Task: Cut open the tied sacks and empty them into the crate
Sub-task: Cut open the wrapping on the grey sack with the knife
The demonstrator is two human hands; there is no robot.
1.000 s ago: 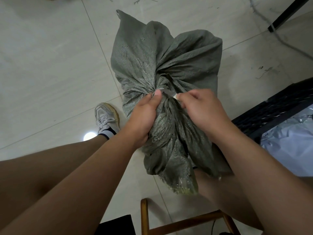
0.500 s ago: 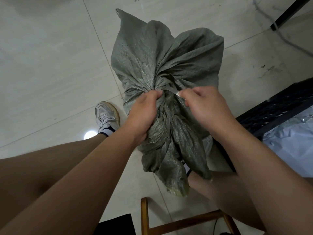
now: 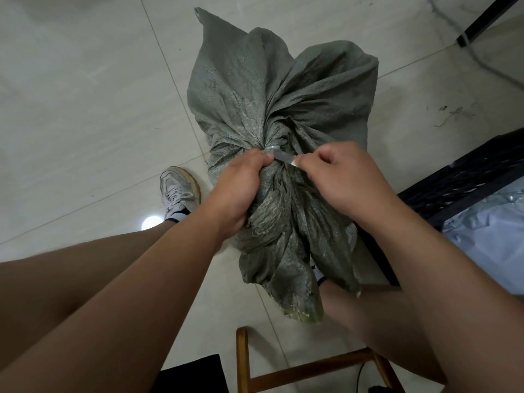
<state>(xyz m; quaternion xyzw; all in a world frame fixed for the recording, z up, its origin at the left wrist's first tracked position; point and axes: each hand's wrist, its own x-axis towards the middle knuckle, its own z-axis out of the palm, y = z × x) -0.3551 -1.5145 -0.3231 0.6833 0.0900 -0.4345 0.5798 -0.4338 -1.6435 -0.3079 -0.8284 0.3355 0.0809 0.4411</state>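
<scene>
Gripping the bunched neck of the green sack [image 3: 263, 89] just below the tie, the left hand [image 3: 241, 188] has its grip curled tight round the fabric, while the right hand [image 3: 344, 181] pinches a small blade [image 3: 283, 158] laid flat against the clear tie [image 3: 269, 148]. The sack stands on the tiled floor [image 3: 85, 109] between the person's legs, with the dark crate [image 3: 465, 180] just to its right and a shoe [image 3: 178, 188] on its left.
</scene>
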